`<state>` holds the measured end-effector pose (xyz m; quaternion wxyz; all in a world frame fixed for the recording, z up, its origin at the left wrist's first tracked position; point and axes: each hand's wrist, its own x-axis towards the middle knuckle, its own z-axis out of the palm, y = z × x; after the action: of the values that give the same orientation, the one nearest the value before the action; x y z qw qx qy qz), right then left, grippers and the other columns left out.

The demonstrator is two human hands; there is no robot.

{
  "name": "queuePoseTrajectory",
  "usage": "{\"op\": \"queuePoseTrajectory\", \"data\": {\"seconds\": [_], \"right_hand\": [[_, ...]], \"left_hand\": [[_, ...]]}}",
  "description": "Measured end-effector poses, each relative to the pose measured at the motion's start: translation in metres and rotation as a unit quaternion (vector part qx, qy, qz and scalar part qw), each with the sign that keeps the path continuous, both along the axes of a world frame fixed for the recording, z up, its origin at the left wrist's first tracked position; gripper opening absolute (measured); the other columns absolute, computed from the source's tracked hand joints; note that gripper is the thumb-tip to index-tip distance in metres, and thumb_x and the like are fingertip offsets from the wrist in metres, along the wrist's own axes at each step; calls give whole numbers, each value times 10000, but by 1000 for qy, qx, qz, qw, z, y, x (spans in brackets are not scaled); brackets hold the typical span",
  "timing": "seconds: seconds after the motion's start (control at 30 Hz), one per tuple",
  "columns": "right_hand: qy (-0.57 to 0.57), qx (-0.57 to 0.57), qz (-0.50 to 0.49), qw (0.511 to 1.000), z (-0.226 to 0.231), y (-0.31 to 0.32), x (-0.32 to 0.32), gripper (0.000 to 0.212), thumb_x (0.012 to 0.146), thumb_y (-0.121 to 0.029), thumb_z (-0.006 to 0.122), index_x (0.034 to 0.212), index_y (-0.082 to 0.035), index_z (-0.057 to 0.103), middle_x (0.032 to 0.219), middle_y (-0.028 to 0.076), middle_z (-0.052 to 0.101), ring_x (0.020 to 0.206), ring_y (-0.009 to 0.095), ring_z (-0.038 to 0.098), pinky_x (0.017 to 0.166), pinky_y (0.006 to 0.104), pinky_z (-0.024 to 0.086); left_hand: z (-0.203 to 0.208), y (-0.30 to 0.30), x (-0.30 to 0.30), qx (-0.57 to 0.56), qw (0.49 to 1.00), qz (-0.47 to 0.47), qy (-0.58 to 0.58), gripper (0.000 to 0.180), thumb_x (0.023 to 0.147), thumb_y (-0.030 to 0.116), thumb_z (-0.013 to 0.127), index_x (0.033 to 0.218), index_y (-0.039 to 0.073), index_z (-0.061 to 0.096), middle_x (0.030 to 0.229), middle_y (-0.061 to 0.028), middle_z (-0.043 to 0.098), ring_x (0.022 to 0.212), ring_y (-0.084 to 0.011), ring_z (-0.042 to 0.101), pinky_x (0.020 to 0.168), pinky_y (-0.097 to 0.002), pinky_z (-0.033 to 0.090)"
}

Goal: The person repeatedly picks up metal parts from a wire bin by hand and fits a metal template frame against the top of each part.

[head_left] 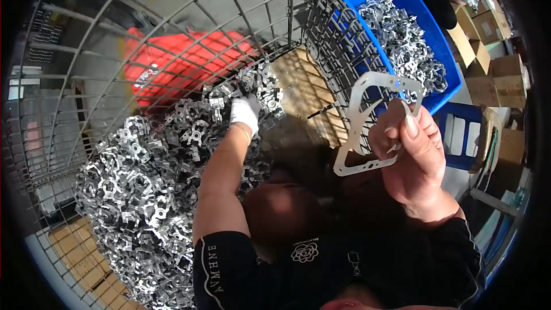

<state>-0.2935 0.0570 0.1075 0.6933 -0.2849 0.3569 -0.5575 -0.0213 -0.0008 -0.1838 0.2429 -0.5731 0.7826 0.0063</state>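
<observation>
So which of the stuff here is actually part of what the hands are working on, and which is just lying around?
In hand:
- left hand, gloved, in the pile of small metal brackets
- right hand, bare, holding a flat metal plate
- wire cage around the pile

Lying about:
- blue bin of metal parts
- cardboard boxes
- red sack

The gloved left hand [245, 112] digs into a heap of small metal brackets [143, 195] in a wire cage [172, 17]. At three o'clock, the bare right hand [414, 155] pinches a flat metal plate [367, 123]; at one o'clock, a blue bin [442, 40] holds more brackets.
</observation>
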Motion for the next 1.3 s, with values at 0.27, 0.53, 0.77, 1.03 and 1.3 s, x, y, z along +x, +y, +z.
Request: {"op": "queuePoseTrajectory", "data": {"seconds": [0.27, 0.53, 0.77, 1.03, 1.3], "right_hand": [[8, 5, -6, 1000, 2, 2, 4, 94, 809, -148, 587, 810, -55, 572, 735, 49, 595, 620, 97, 497, 568, 221, 380], [-10, -28, 6, 1000, 2, 4, 2, 96, 821, -108, 569, 750, -43, 568, 755, 30, 601, 645, 61, 475, 622, 199, 355], [-1, -26, 4, 1000, -7, 6, -3, 111, 819, -122, 567, 725, -65, 550, 736, 12, 576, 631, 67, 470, 612, 207, 374], [-134, 13, 92, 987, -2, 13, -14, 170, 834, -185, 566, 729, -53, 583, 605, -9, 542, 485, 61, 454, 443, 189, 340], [-61, -7, 141, 988, 1, 18, -10, 171, 811, -184, 600, 685, -69, 586, 665, -3, 597, 497, 28, 448, 433, 161, 329]], "left_hand": [[9, 1, 15, -4, 987, -130, -89, 224, 735, 258, 554, 870, 108, 650, 985, -59, 513, 960, -227, 488, 741, -361, 402], [117, 2, 18, -163, 934, 113, 296, 371, 787, 358, 510, 1100, 160, 536, 935, -85, 609, 911, -274, 539, 850, -413, 359], [262, 23, -34, -50, 374, 326, 867, 413, 881, 356, 462, 1129, 27, 480, 747, -20, 545, 664, -125, 531, 680, -290, 463], [326, 70, -102, 106, 258, 339, 898, 651, 781, 644, 368, 1024, 60, 522, 726, -15, 558, 615, -130, 536, 542, -256, 457], [312, 84, -133, 234, 275, 238, 902, 782, 772, 689, 258, 1147, 34, 462, 938, -69, 604, 785, -183, 601, 699, -327, 512]]}}
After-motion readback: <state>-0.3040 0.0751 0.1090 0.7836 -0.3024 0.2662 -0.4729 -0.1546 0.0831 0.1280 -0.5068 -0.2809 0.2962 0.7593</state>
